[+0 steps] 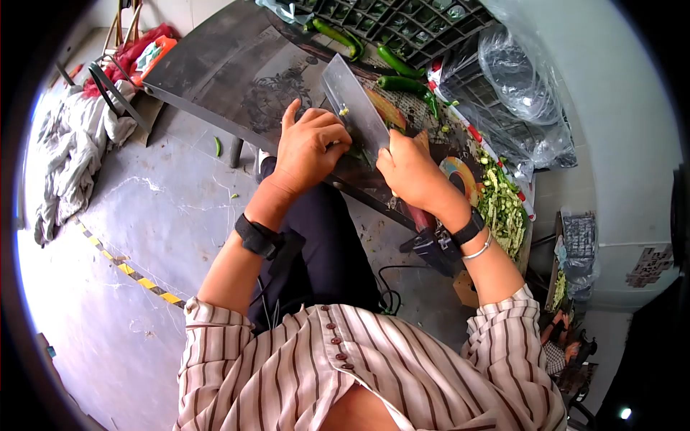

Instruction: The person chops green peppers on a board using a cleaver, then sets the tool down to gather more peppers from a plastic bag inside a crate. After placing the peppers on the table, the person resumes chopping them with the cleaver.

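Note:
My right hand [411, 169] is wrapped round the handle of a cleaver [356, 104]. Its broad grey blade stands over the dark tabletop, with small pale-green bits stuck to it. Close to the blade's left face, my left hand [310, 144] has its fingers curled in. A bit of green pepper [355, 151] shows at those fingertips, mostly hidden by the hand and the blade. Whole long green peppers [402, 85] lie beyond the cleaver. Chopped green pepper [503, 208] is heaped along the table's right side.
The dark table [208, 65] reaches away to the upper left. A black plastic crate [402, 29] stands at the far edge, beside clear plastic wrapping [521, 79]. Cloth [79, 151] lies on the floor at left, near striped tape [133, 271]. Another person [557, 352] is at lower right.

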{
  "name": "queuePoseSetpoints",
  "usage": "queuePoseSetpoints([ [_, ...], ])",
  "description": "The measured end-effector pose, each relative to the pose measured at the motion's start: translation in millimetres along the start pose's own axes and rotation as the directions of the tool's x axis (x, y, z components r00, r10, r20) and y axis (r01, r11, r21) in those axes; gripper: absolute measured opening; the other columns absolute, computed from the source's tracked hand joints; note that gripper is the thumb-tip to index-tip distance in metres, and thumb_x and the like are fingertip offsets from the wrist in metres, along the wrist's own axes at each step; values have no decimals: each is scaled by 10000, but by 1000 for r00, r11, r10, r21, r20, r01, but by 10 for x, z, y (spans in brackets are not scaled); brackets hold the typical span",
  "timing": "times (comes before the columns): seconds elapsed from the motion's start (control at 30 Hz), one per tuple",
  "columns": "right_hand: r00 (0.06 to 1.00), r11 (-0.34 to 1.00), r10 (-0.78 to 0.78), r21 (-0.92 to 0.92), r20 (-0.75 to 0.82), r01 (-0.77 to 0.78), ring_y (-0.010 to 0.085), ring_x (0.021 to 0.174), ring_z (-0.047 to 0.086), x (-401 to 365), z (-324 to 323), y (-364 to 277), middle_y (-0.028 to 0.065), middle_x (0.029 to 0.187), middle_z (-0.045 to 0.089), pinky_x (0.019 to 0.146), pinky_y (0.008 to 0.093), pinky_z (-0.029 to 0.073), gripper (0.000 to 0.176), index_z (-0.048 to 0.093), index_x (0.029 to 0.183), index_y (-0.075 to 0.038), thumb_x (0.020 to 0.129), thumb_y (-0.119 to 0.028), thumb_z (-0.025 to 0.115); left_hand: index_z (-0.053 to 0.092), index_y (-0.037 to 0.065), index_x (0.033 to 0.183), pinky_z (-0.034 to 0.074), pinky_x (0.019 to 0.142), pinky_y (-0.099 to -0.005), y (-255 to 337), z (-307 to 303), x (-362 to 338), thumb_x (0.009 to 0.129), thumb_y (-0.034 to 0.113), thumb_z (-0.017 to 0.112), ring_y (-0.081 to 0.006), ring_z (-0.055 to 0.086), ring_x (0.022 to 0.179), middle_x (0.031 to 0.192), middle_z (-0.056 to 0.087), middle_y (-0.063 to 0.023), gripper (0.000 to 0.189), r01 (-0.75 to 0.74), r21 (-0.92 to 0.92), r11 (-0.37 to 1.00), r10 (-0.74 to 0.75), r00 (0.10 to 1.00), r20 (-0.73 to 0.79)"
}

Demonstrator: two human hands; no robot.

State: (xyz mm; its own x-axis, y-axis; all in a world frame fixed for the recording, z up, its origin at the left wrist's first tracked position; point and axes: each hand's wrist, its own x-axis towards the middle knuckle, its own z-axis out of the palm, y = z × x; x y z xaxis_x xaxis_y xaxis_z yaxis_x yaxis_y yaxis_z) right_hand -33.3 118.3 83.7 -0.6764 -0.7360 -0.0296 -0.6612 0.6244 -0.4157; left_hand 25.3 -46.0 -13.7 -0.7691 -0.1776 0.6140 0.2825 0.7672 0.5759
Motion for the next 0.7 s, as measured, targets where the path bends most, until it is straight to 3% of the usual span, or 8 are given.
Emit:
queuePoseSetpoints([
  [0.17, 997, 997, -37, -62, 64, 41, 488, 779, 564, -79, -123, -15, 311, 754, 573, 692, 502, 454, 203, 488, 807, 85, 840, -112, 521, 657, 166, 747, 225, 1079, -530, -6, 11, -21, 694, 123, 720, -151, 561, 995, 826, 604, 69, 93, 22, -23, 999, -23, 1000, -8],
  [0.27, 989, 996, 86, -15, 118, -85, 488, 789, 568, -16, -75, -22, 317, 760, 577, 694, 495, 461, 211, 497, 809, 91, 837, -117, 522, 657, 163, 748, 227, 1076, -532, -27, -7, 13, 699, 132, 716, -151, 563, 992, 831, 606, 65, 83, 18, -7, 1000, -18, 1000, 13],
  [0.37, 996, 993, 87, 76, 28, -89, 482, 797, 575, 57, 38, 61, 322, 763, 580, 697, 489, 468, 220, 507, 810, 93, 834, -125, 528, 650, 158, 742, 227, 1075, -535, -3, 28, 15, 708, 139, 708, -161, 564, 993, 843, 613, 59, 70, -36, 17, 999, 36, 999, 38],
  [0.43, 996, 997, -67, -30, -57, 66, 478, 804, 579, 168, 62, 15, 322, 767, 582, 704, 488, 471, 226, 511, 814, 90, 837, -134, 530, 648, 157, 739, 222, 1077, -536, -29, 16, -3, 711, 135, 705, -166, 564, 994, 849, 616, 56, 67, -17, -5, 1000, 17, 1000, -1],
  [0.47, 998, 996, 61, 60, 4, -61, 479, 810, 579, 148, 44, -18, 327, 783, 582, 712, 492, 469, 234, 514, 822, 91, 841, -142, 529, 648, 157, 739, 222, 1077, -536, -40, 10, -43, 711, 135, 705, -166, 564, 994, 849, 616, 56, 67, -14, 0, 1000, 14, 1000, -1],
  [0.57, 993, 993, 105, 47, 58, -108, 482, 815, 578, -22, 43, 104, 329, 788, 580, 712, 493, 466, 239, 506, 835, 97, 850, -142, 517, 655, 154, 746, 216, 1080, -538, -34, 6, -14, 710, 132, 711, -160, 563, 997, 855, 620, 54, 70, 1, 3, 1000, -1, 1000, 21],
  [0.6, 1000, 1000, 29, -7, 1, -29, 485, 826, 575, -129, 16, 80, 335, 790, 574, 714, 495, 464, 244, 502, 843, 102, 858, -142, 503, 655, 154, 746, 216, 1080, -538, -30, 18, -18, 710, 132, 711, -160, 563, 997, 855, 620, 54, 70, 1, -1, 1000, -1, 1000, 13],
  [0.7, 942, 936, 312, 132, 120, -327, 486, 771, 579, -265, -179, -27, 324, 763, 575, 673, 496, 469, 239, 504, 850, 102, 862, -136, 491, 657, 170, 738, 230, 1077, -544, -41, 23, -8, 704, 135, 701, -147, 553, 974, 804, 598, 70, 66, -46, -7, 999, 46, 998, -37],
])
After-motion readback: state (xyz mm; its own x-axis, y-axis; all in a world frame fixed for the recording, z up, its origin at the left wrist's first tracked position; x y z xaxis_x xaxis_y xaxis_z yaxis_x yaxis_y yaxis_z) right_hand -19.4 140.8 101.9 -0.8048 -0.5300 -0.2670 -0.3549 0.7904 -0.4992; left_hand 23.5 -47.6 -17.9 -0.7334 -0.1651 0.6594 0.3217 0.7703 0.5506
